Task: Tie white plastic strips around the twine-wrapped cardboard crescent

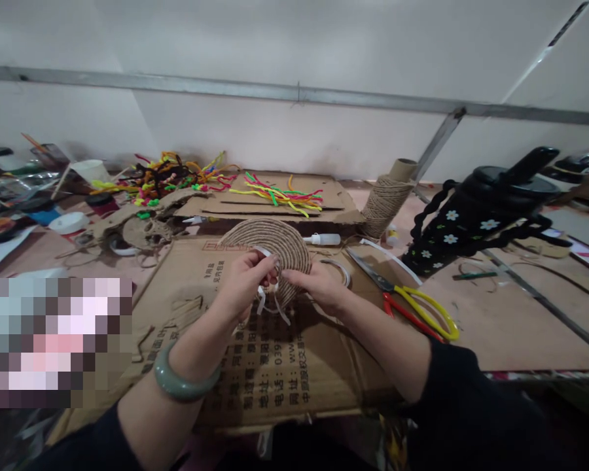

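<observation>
A half-round piece of coiled brown twine point(275, 229) stands tilted above the cardboard, its rows curving in arcs. My right hand point(321, 288) grips its right edge, thumb on the near face. My left hand point(248, 281) is closed in a pinch at the lower left of the piece, with a thin white strip point(262, 302) at its fingertips. White ends dangle below the twine piece. Just behind it lies a small white squeeze bottle point(324, 239). Scissors point(392, 288) with one yellow and one red handle rest to the right of my right hand.
Printed cardboard point(216, 392) lies under my hands. Behind are a twine spool point(390, 196) and bright pipe cleaners point(279, 196) on another cardboard piece. A black flowered tumbler point(466, 216) stands right. Paint pots point(69, 224) and tangled pipe cleaners point(171, 176) crowd the left.
</observation>
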`<control>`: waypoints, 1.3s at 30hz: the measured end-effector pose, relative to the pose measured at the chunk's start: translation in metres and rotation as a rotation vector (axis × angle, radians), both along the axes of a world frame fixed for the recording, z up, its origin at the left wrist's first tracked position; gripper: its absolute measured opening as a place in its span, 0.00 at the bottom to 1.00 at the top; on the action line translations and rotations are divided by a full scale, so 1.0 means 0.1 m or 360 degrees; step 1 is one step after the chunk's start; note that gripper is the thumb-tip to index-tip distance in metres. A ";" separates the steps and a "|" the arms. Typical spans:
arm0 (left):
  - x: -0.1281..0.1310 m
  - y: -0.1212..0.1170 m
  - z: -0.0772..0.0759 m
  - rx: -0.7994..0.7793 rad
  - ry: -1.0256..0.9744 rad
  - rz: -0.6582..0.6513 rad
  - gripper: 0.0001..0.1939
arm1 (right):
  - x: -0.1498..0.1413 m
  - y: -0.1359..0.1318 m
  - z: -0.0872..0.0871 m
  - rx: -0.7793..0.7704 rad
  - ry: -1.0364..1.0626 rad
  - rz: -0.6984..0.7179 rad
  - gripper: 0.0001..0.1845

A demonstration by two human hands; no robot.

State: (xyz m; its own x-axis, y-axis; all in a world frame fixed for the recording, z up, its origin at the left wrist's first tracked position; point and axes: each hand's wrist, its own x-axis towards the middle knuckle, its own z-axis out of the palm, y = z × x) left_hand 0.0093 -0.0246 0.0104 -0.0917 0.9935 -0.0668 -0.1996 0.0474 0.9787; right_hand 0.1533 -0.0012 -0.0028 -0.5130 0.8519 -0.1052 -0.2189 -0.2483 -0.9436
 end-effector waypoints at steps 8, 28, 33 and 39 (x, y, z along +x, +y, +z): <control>0.00 0.00 -0.02 -0.0116 0.0027 -0.0127 0.13 | 0.10 0.19 -0.02 0.0118 -0.0010 -0.0323 0.17; -0.20 0.09 0.03 0.0437 0.0288 0.0607 0.07 | 0.42 0.53 -0.03 0.0685 -0.0932 -0.0165 0.10; -0.23 0.11 0.00 0.0470 0.0330 0.0651 0.07 | 0.46 0.53 -0.01 0.0893 -0.1365 -0.0300 0.07; -0.25 0.11 -0.01 0.0574 0.0324 0.0746 0.08 | 0.48 0.54 0.02 0.1236 -0.1796 -0.0350 0.14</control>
State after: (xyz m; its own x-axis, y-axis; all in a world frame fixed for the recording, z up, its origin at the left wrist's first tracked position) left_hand -0.0153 -0.0136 0.0097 -0.4987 0.8014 0.3301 0.0730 -0.3407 0.9373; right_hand 0.2016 0.0524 -0.0011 -0.3179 0.9338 0.1643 0.7810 0.3561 -0.5131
